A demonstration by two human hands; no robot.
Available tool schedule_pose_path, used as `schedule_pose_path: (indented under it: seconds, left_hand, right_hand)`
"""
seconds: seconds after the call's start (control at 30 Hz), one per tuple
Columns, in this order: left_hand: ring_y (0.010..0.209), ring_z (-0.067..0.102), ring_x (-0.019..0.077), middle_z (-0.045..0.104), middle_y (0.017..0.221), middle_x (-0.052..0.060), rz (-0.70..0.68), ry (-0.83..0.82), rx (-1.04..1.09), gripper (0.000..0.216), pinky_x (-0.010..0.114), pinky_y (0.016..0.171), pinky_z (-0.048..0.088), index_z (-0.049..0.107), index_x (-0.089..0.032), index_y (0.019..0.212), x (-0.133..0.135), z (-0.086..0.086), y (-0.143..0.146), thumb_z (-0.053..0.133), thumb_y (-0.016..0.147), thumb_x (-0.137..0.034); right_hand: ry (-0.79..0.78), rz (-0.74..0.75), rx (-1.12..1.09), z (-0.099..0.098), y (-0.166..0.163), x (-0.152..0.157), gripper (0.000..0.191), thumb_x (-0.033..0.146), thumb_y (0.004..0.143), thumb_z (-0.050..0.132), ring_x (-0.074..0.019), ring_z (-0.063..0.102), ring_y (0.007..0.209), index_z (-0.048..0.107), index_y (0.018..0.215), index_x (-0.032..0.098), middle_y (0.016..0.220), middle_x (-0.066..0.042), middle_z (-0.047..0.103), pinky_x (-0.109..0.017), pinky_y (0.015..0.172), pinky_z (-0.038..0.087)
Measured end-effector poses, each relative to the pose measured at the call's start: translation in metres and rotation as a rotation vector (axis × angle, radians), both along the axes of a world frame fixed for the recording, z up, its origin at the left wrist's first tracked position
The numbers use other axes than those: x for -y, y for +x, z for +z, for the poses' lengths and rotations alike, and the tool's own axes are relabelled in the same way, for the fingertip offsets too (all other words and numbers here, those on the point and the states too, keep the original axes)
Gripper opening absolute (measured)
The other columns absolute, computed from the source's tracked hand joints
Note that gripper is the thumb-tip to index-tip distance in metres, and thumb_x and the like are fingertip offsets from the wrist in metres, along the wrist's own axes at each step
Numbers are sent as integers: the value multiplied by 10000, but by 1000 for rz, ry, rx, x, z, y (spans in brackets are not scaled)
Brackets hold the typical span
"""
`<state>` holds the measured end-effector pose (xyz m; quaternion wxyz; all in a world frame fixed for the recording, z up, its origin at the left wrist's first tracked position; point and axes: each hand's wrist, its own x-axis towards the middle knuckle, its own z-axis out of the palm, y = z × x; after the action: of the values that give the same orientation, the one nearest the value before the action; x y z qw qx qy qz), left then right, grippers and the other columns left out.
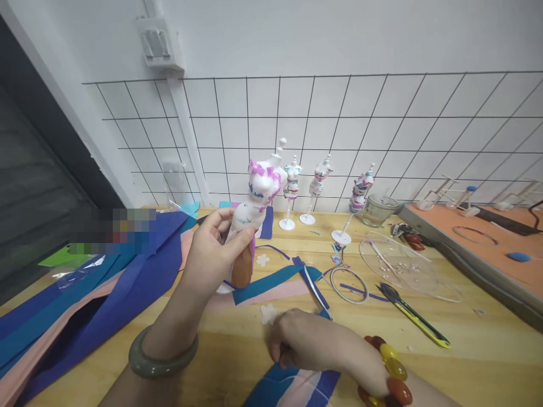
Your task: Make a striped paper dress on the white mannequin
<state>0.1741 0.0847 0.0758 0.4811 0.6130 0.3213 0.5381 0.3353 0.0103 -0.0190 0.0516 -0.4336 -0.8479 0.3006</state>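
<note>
My left hand (214, 246) is closed round the waist of a small white mannequin bust (259, 195) with purple and pink trim, holding it upright above the wooden table (466, 362). An orange piece (242, 271) hangs below its fingers. My right hand (307, 342) rests low on the table with its fingers curled down onto the surface beside a small white paper flower (268, 314); whether it grips anything is hidden. A green bangle sits on my left wrist and an amber bead bracelet on my right.
Three decorated mini mannequins (316, 186) on stands line the wire grid wall (382, 130). Blue, teal and pink sheets (127, 288) cover the left. Thread snips (413, 316), a clear plastic lid (403, 265), a ring (348, 284), a glass jar (377, 209) and an orange tray (487, 237) lie right.
</note>
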Motion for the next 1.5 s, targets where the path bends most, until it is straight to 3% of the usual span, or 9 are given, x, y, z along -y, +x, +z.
schedule_pose_path:
  seconds: [0.17, 0.3, 0.53, 0.73, 0.83, 1.0, 1.13, 1.4, 1.5]
  left_hand:
    - [940, 642, 219, 696, 1041, 51, 15, 11, -10, 335, 314, 792, 491, 579, -200, 1042, 1, 0, 2, 686, 728, -249]
    - [934, 643, 214, 703, 1005, 47, 54, 31, -27, 303, 311, 801, 483, 584, -201, 1009, -1, 0, 1, 686, 732, -270]
    - [988, 623, 241, 693, 1024, 64, 143, 76, -24, 318, 360, 865, 466, 586, -188, 1004, -9, -1, -7, 692, 729, -309]
    - [914, 650, 210, 704, 1001, 50, 170, 26, 51, 349, 307, 792, 495, 587, -199, 1028, -12, 4, -14, 707, 722, -314]
    - [850, 667, 206, 715, 975, 44, 151, -8, 56, 339, 294, 724, 515, 595, -204, 1007, -12, 5, -14, 711, 716, -332]
    - [927, 661, 217, 725, 985, 38, 145, -22, 68, 318, 302, 789, 504, 611, -205, 971, -19, -3, -14, 721, 700, -330]
    - [897, 674, 215, 733, 960, 37, 129, -91, 105, 310, 286, 753, 519, 627, -203, 970, -22, -5, -14, 717, 703, -330]
    - [779, 692, 195, 734, 901, 51, 69, -263, 173, 373, 251, 649, 534, 628, -181, 1040, -19, 1, -11, 723, 701, -307]
    - [745, 693, 197, 736, 872, 47, 0, -316, 159, 355, 261, 637, 523, 627, -180, 1028, -18, -3, -9, 716, 713, -317]
  right_hand:
    - [101, -85, -81, 25, 9, 2, 210, 55, 761, 546, -146, 598, 838, 673, 854, 195, 887, -19, 677, -204, 738, 433]
    - [176, -232, -164, 47, 21, 1, 155, 114, 840, 496, -122, 575, 673, 621, 829, 206, 754, 14, 646, -207, 615, 421]
    - [542, -433, -429, 54, 35, -3, 99, 192, 877, 498, -162, 621, 780, 582, 923, 218, 853, -24, 669, -283, 703, 485]
    - [607, -543, -530, 66, 49, 1, 177, 246, 847, 562, -208, 645, 905, 620, 1013, 231, 981, -59, 696, -361, 792, 521]
    - [526, -628, -666, 72, 56, -1, 148, 286, 816, 604, -204, 654, 857, 665, 945, 246, 926, -38, 708, -346, 755, 535]
    - [79, -764, -1087, 74, 60, -9, 283, 391, 719, 701, -201, 674, 761, 679, 935, 209, 868, -48, 735, -323, 681, 542]
    - [-9, -834, -1200, 71, 60, -14, 352, 405, 660, 748, -203, 678, 736, 696, 927, 181, 847, -68, 745, -302, 651, 534]
    - [324, -968, -1197, 64, 67, -17, 229, 370, 745, 696, -222, 653, 858, 697, 921, 224, 937, -37, 729, -356, 784, 506]
    - [673, -945, -1047, 62, 63, -12, 140, 286, 814, 633, -221, 620, 931, 694, 934, 247, 969, -35, 695, -373, 855, 473]
